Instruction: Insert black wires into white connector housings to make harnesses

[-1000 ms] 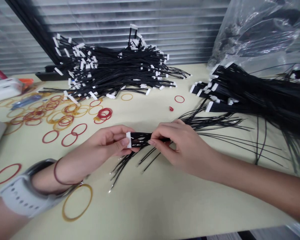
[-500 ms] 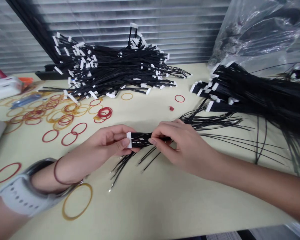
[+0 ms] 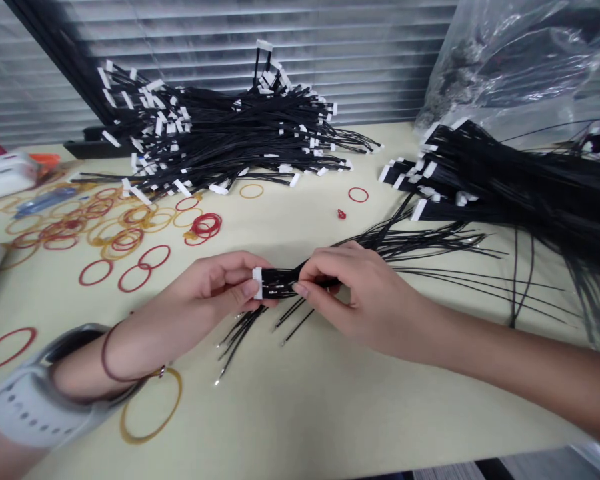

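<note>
A black wire harness (image 3: 279, 283) with a white connector (image 3: 258, 283) at its left end stretches between my two hands over the table. My left hand (image 3: 230, 283) pinches the connector between thumb and fingers. Around the wires, a little to the right, the fingers of my right hand (image 3: 350, 287) are closed; they hide part of the bundle. Loose wire ends with small metal tips (image 3: 240, 343) hang out below, toward the table's front. More black wires (image 3: 425, 243) lie behind my right hand and run off to the right.
A large pile of black harnesses (image 3: 240, 133) with white connectors lies at the back. Another thick bundle (image 3: 520, 180) is at the right, near a clear plastic bag (image 3: 520, 67). Red and yellow rubber bands (image 3: 123, 227) are scattered at the left. Blinds (image 3: 360, 60) stand behind the table.
My right hand has shifted very slightly left along the wires. My left hand keeps its pinch on the connector, and the view has moved a little.
</note>
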The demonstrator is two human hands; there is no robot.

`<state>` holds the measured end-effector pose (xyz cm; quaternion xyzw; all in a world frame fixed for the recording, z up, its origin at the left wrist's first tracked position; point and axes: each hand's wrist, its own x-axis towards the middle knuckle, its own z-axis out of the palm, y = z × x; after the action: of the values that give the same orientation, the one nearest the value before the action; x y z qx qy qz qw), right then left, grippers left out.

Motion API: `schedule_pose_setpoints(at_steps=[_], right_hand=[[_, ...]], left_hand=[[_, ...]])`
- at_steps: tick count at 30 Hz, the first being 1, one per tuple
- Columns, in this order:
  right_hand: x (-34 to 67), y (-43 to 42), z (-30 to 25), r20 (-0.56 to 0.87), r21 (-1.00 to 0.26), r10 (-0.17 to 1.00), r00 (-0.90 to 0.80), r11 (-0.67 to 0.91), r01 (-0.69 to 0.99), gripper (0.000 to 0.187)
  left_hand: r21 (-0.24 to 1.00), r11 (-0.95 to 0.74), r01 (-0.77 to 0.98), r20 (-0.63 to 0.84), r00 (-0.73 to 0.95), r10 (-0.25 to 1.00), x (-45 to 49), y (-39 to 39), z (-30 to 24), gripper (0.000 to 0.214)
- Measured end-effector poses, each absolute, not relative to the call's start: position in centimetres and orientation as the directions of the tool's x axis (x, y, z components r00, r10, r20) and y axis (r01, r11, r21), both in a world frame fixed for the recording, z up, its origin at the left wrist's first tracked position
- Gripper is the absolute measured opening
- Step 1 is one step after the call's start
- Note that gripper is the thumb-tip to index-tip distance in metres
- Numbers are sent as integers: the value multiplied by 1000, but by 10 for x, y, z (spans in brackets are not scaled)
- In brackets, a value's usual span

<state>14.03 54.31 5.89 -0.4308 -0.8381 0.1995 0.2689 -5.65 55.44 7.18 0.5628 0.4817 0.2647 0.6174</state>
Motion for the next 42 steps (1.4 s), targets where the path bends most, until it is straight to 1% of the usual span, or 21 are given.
schedule_pose_setpoints(at_steps=[5,12,16,25,35,42], right_hand=[[141,543,58,287,-538,798,-530,592,600,13],[137,538,58,265,-575,856,-445,510,640,15],[134,536,56,281,-577,865,-415,498,647,15],[132,536,54,281,-596,876,-392,480,644,16],[130,533,53,292,-609,881,-372,471,638,15],[129,532,51,303,-602,877,-374,480,638,16]], left_hand=[[953,231,196,-292,401,868,-55,553,75,14],[946,262,192,-317,374,872,-52,552,76,14],[941,263,213,-326,363,873,-51,553,75,16],[944,190,271,-289,397,871,-52,551,75,20],[953,127,275,-243,445,862,-54,550,71,14],[952,152,267,-261,444,857,-54,548,70,12]])
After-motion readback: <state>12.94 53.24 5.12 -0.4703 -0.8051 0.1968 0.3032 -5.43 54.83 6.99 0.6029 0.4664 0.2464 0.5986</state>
